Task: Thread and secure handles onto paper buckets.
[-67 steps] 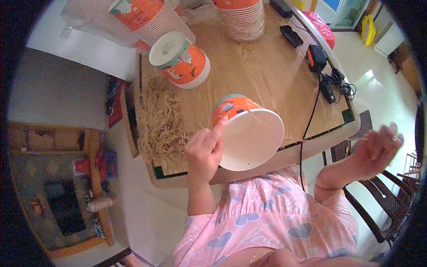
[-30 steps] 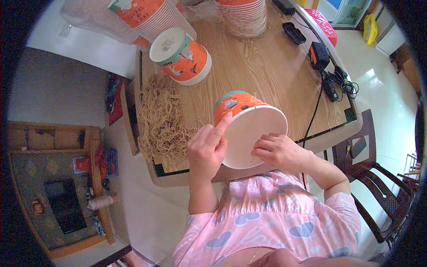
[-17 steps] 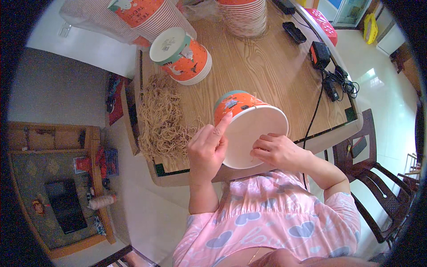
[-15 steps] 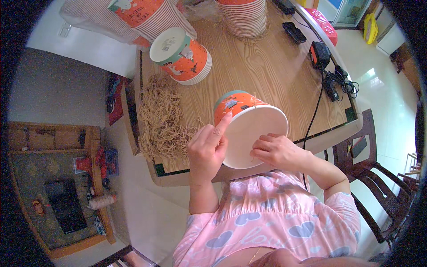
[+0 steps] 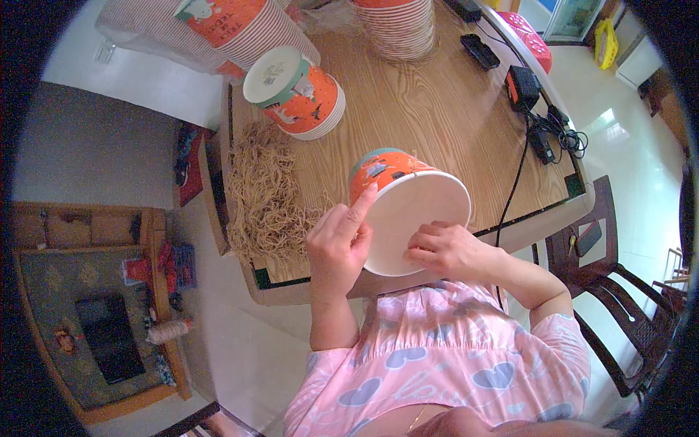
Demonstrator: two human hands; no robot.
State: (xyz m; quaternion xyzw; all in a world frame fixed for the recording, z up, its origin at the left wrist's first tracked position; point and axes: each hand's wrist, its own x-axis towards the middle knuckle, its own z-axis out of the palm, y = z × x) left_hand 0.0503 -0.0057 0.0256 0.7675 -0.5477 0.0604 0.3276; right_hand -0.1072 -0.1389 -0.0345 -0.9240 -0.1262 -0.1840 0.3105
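A paper bucket (image 5: 387, 166), orange outside with a green base and white inside, lies on its side at the table's near edge, its mouth toward me. My left hand (image 5: 341, 240) grips its left rim, index finger stretched along the orange wall. Inside the mouth, my right hand (image 5: 445, 251) has its fingers bent and pressed together; whatever they pinch is hidden. A short piece of tan cord (image 5: 416, 163) shows at the top of the rim. Left of the bucket lies a loose heap of tan cords (image 5: 266, 200).
Beyond the cords stands a short upside-down stack of orange buckets (image 5: 309, 102). Taller bucket stacks (image 5: 251, 36) (image 5: 397, 29) fill the far side. On the right are a black power adapter (image 5: 523, 87) with cables and a black tray (image 5: 480, 52). A dark chair (image 5: 582, 233) stands beside the table.
My right hand has shifted slightly left inside the bucket's mouth. The left hand and the bucket have hardly moved.
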